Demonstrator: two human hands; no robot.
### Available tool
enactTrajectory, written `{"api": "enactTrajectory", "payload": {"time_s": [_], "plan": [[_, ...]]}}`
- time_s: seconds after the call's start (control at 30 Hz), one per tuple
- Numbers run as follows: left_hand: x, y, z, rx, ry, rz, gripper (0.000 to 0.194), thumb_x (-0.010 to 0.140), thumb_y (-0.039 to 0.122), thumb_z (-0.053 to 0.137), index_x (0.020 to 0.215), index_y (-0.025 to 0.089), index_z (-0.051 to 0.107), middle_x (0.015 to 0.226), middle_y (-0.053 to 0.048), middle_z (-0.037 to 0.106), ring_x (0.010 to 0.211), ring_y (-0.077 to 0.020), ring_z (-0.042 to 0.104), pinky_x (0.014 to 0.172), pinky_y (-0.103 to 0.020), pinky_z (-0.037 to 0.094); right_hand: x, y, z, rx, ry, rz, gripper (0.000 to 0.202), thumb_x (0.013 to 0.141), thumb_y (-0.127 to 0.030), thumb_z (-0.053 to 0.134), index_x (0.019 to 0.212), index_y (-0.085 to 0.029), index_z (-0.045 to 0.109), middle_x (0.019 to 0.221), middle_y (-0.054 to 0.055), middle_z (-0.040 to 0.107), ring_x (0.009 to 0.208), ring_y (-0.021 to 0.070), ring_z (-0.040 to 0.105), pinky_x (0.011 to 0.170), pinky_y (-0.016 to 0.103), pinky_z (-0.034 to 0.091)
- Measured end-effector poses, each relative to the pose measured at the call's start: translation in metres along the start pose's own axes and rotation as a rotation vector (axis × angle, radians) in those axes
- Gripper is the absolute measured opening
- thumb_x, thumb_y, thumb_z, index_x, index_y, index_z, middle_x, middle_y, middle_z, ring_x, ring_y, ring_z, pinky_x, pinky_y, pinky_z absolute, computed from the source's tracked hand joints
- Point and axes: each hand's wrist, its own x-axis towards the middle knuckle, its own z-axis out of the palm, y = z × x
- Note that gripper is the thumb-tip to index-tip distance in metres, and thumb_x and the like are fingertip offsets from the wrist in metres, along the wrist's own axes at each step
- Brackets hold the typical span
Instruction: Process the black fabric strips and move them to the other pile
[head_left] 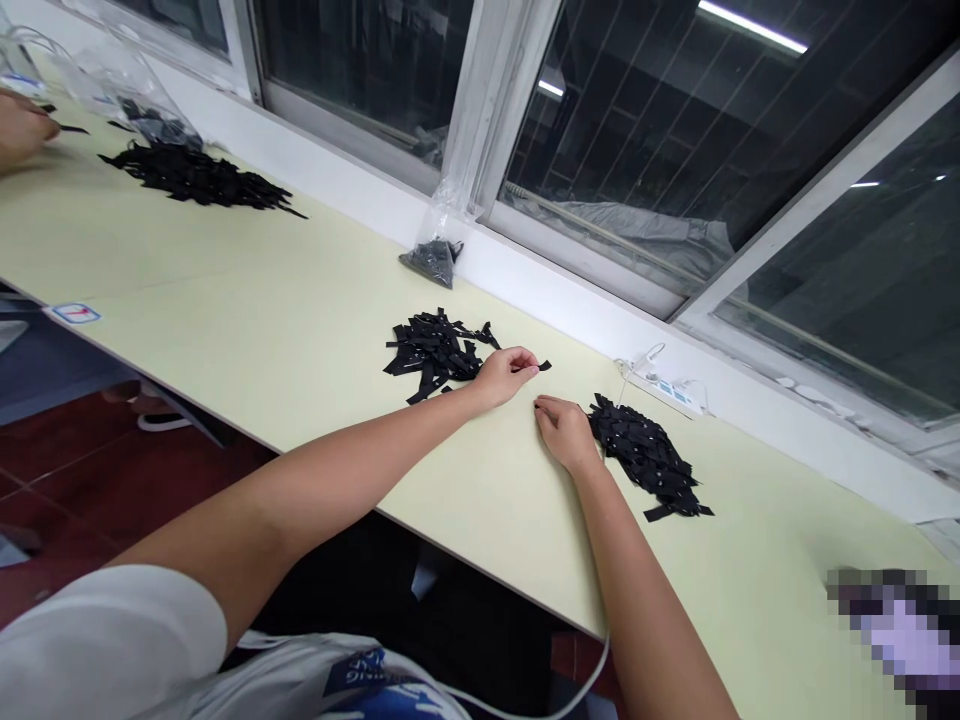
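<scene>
My left hand (507, 378) pinches a short black fabric strip (545, 366), its end sticking out past the fingertips. Just left of that hand lies a loose pile of black strips (435, 350) with small pale bits showing among them. My right hand (564, 430) rests low over the table with thumb and fingers closed together. A tiny dark spot shows at its fingertips, too small to name. Right beside it, a denser pile of similar black strips (649, 455) spreads toward the right. The two hands are close but apart.
A clear bag of dark pieces (439, 255) stands against the window wall. A white power strip (667, 388) lies behind the right pile. Farther left are another black pile (199, 175), a second bag (161, 120) and another person's hand (22, 130). A blurred-out object (896, 630) sits lower right.
</scene>
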Motion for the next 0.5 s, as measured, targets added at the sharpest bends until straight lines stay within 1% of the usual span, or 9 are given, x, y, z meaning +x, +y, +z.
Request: {"api": "enactTrajectory", "payload": {"time_s": [0.07,0.13,0.2,0.3,0.37,0.5], "plan": [[0.000,0.000,-0.001,0.005,0.001,-0.001,0.007,0.080,0.021,0.066,0.083,0.015,0.065,0.085,-0.003,0.067,0.083,-0.0141,0.060,0.086,-0.031,0.047,0.000,0.002,0.000,-0.075,-0.013,-0.037,0.025,0.091,-0.022,0.054,0.103,-0.024,0.076,0.119,0.007,0.072,0.113,0.0248,0.062,0.106,0.040,0.042],[-0.001,0.000,0.000,0.009,-0.008,-0.002,0.007,0.080,0.021,0.067,0.083,0.015,0.066,0.086,-0.003,0.068,0.084,-0.0144,0.061,0.087,-0.031,0.048,0.000,0.003,-0.001,-0.108,-0.013,-0.043,0.024,0.093,-0.022,0.054,0.100,-0.024,0.077,0.113,0.007,0.073,0.108,0.0245,0.063,0.103,0.038,0.043],[-0.002,0.001,0.001,0.015,-0.024,-0.007,0.007,0.079,0.021,0.067,0.083,0.015,0.066,0.087,-0.004,0.069,0.084,-0.0146,0.061,0.088,-0.032,0.048,0.001,0.003,-0.002,-0.139,-0.017,-0.027,0.022,0.093,-0.023,0.055,0.097,-0.023,0.076,0.106,0.007,0.073,0.103,0.0245,0.063,0.099,0.037,0.044],[-0.003,0.002,0.002,0.024,-0.046,-0.014,0.006,0.079,0.019,0.067,0.083,0.014,0.066,0.089,-0.005,0.069,0.085,-0.0148,0.061,0.088,-0.032,0.048,0.002,0.001,-0.003,-0.186,-0.028,0.003,0.020,0.092,-0.021,0.056,0.096,-0.022,0.075,0.103,0.008,0.072,0.098,0.0245,0.062,0.093,0.036,0.045],[-0.004,0.002,0.003,0.030,-0.058,-0.017,0.006,0.079,0.019,0.067,0.083,0.014,0.066,0.089,-0.005,0.069,0.085,-0.0149,0.061,0.088,-0.032,0.048,0.002,-0.002,-0.004,-0.207,-0.038,0.013,0.019,0.091,-0.019,0.056,0.095,-0.020,0.074,0.102,0.010,0.070,0.098,0.0247,0.061,0.092,0.035,0.044],[-0.005,0.002,0.003,0.034,-0.071,-0.012,0.006,0.080,0.019,0.067,0.084,0.015,0.066,0.090,-0.005,0.070,0.087,-0.0151,0.061,0.089,-0.032,0.048,-0.002,-0.009,-0.008,-0.269,-0.071,0.018,0.015,0.091,-0.018,0.055,0.091,-0.018,0.070,0.100,0.012,0.068,0.104,0.0264,0.060,0.095,0.035,0.042]]}}
